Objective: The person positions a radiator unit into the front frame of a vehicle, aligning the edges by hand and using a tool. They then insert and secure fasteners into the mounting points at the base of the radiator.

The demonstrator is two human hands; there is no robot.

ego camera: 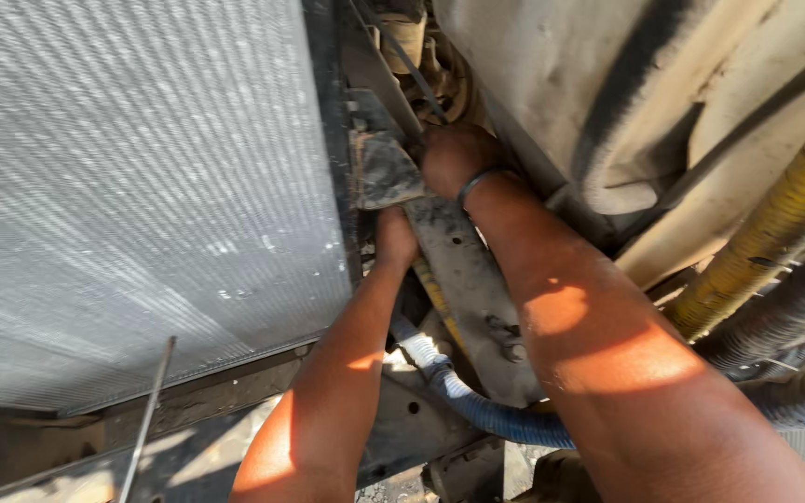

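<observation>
Both hands work at the grimy metal bracket (386,172) bolted beside the finned radiator (132,186); the right hand (454,156) is closed against the bracket's upper right edge, though what it grips is hidden, and the left hand (395,237) presses up just under the bracket, its fingers out of sight, so its grasp cannot be told. This looks like loosening or fitting a fastener there; the next move likely needs a steady turn by feel. Counted: one bracket, one radiator, one blue hose (491,414) below the bracket, one yellow corrugated hose (775,228) well right.
</observation>
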